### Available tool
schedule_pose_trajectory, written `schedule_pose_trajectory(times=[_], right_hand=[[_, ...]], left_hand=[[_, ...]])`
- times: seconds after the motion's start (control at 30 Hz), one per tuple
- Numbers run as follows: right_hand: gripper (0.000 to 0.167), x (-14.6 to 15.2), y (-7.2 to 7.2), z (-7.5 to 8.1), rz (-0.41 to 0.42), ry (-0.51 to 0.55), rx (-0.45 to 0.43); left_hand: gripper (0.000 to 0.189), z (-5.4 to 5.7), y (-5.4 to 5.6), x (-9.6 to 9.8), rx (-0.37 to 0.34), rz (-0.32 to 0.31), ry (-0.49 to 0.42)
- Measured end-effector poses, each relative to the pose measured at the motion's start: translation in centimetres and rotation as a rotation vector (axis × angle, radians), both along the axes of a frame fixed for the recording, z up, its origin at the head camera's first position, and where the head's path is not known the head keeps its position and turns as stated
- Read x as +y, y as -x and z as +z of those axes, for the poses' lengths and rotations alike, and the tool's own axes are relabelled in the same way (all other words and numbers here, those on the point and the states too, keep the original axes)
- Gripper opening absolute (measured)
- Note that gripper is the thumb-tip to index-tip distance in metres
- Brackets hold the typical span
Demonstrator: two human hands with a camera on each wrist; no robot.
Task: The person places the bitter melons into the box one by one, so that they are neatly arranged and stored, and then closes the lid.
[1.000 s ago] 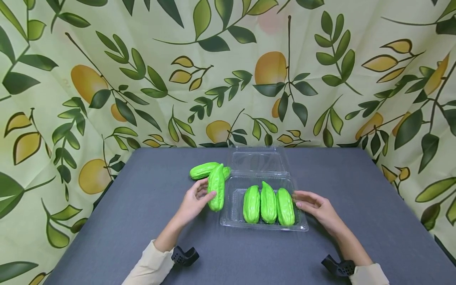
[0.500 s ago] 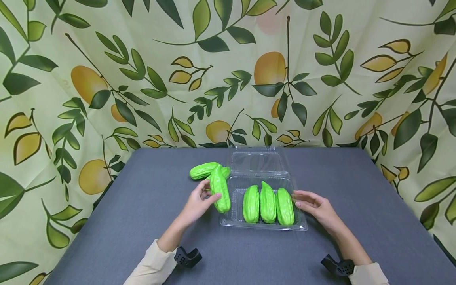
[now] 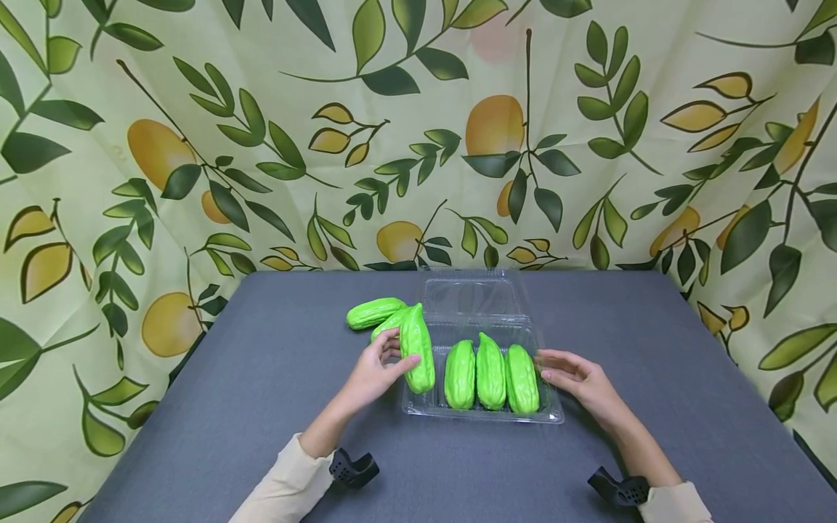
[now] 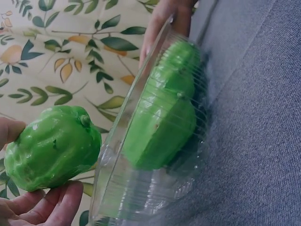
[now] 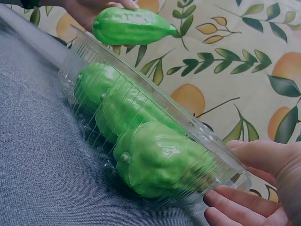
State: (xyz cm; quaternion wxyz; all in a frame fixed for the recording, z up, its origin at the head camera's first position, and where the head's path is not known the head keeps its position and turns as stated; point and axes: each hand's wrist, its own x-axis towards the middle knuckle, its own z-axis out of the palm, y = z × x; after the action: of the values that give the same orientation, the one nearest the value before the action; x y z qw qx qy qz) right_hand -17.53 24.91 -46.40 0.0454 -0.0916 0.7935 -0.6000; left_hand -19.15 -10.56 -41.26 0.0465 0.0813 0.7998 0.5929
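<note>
My left hand (image 3: 374, 372) holds a bright green, bumpy bitter melon (image 3: 417, 350) with its stem end tipped away, above the left part of a clear plastic clamshell container (image 3: 484, 415). In the left wrist view, the thumb and fingers grip this bitter melon (image 4: 54, 147) from both sides, apart from the container wall. Three more bitter melons (image 3: 491, 372) lie side by side in the container's tray. At its right end my right hand (image 3: 582, 381) holds the rim, the thumb (image 5: 256, 153) above and fingers (image 5: 240, 200) against the outer wall.
Two bitter melons (image 3: 375, 313) lie on the grey tablecloth (image 3: 294, 312) left of the container, one partly hidden behind the held one. The container's hinged lid (image 3: 474, 296) lies folded back behind the tray. A leaf-and-fruit patterned curtain (image 3: 418, 145) hangs behind the table.
My left hand has carried its bitter melon rightward, from beside the container to over the tray's left part. My right hand has stayed at the rim.
</note>
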Motion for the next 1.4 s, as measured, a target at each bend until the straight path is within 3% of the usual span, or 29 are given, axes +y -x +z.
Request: schedule_pose_trajectory(times=[0.3,0.5,0.83,1.17,1.4], right_hand=[[0.051,0.0,0.0,0.0,-0.006,-0.008,0.000],[0.051,0.0,0.0,0.0,-0.007,-0.009,0.004],[0.051,0.0,0.0,-0.1,-0.010,-0.010,0.006],[0.051,0.0,0.1,0.0,-0.020,-0.032,-0.005],[0.051,0.0,0.1,0.0,-0.023,-0.033,-0.009]], left_hand=[[0.061,-0.3,0.2,0.5,-0.001,-0.021,0.017],[0.067,-0.4,0.3,0.6,0.004,-0.045,0.083],[0.070,-0.4,0.9,0.6,0.064,-0.150,0.158],[0.074,-0.2,1.0,1.3,0.175,-0.156,0.248],[0.074,0.2,1.3,1.5,0.165,-0.185,0.278]])
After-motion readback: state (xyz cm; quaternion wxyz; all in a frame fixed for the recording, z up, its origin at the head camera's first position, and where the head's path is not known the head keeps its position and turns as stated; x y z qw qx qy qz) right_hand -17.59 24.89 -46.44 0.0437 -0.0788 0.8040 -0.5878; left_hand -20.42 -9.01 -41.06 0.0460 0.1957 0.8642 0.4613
